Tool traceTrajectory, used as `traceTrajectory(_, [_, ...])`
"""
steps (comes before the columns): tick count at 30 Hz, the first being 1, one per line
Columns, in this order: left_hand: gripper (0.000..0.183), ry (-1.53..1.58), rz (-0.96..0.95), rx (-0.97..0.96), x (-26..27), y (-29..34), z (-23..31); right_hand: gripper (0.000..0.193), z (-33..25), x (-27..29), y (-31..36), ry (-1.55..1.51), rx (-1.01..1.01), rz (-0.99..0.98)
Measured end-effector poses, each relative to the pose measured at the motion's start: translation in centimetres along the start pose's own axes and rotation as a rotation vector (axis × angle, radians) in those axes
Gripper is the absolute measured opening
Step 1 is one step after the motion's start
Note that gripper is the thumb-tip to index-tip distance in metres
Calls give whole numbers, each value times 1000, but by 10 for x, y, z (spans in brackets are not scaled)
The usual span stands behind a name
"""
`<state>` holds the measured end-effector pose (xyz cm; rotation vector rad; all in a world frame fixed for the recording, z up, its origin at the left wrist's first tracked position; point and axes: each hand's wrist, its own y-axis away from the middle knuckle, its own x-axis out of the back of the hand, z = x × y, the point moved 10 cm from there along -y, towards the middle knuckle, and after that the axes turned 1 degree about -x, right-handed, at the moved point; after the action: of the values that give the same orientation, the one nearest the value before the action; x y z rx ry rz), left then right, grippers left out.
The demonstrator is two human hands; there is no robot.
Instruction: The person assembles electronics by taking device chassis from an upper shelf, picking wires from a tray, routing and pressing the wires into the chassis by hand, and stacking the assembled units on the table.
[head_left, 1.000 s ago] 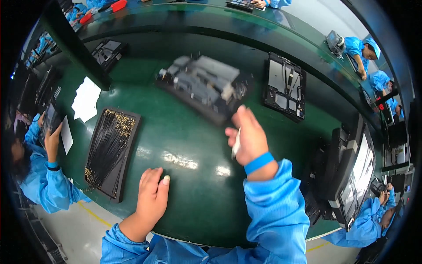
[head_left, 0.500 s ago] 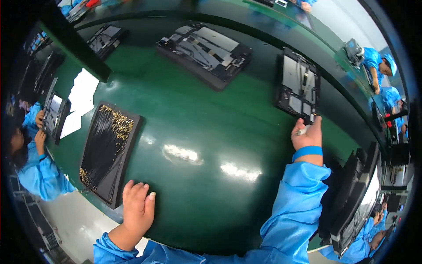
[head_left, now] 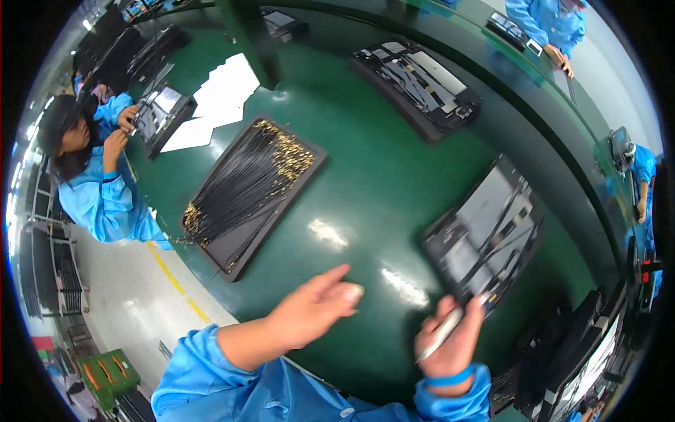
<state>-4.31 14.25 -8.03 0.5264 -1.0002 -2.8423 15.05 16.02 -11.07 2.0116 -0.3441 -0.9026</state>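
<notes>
My right hand (head_left: 446,344) pinches the near edge of an opened tablet (head_left: 489,235), whose silver battery packs and dark ribbon cables lie exposed in a black frame. A slim white tool (head_left: 443,332) is tucked in the same hand, slanting across the fingers; its exact kind does not show. My left hand (head_left: 316,306) hovers over the green table, fingers loosely apart and holding nothing. Left of it stands a black tray (head_left: 264,243) filled with thin black cables (head_left: 239,172) that have gold-coloured ends.
Another opened tablet (head_left: 422,88) rests on a dark block at the far side. White paper sheets (head_left: 225,91) lie beside a green post (head_left: 249,42). A co-worker (head_left: 98,176) handles a similar tablet (head_left: 163,112) at the left. Stacked black trays (head_left: 562,352) stand at the right edge.
The tablet in my right hand has come nearer and turned at an angle. My left hand has moved right, away from the cable tray. The view has swung leftward.
</notes>
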Motion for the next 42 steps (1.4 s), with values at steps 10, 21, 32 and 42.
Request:
traceTrajectory(10, [64,-19,-195,-111,-28,12,18,45,145,19,93,1319,-371,-826])
traceTrajectory(21, [25,-1477,893,-842,75,46,122,41,142,-7,99,1417,-233,-861])
traceTrajectory(32, [11,-1748,880,-1066,43,36,100,42,122,-11,77,1029,-171,-571])
traceTrajectory(42, [23,-1595,-432,-1110,-78,106,18,40,98,-21,85,945,-283,-622])
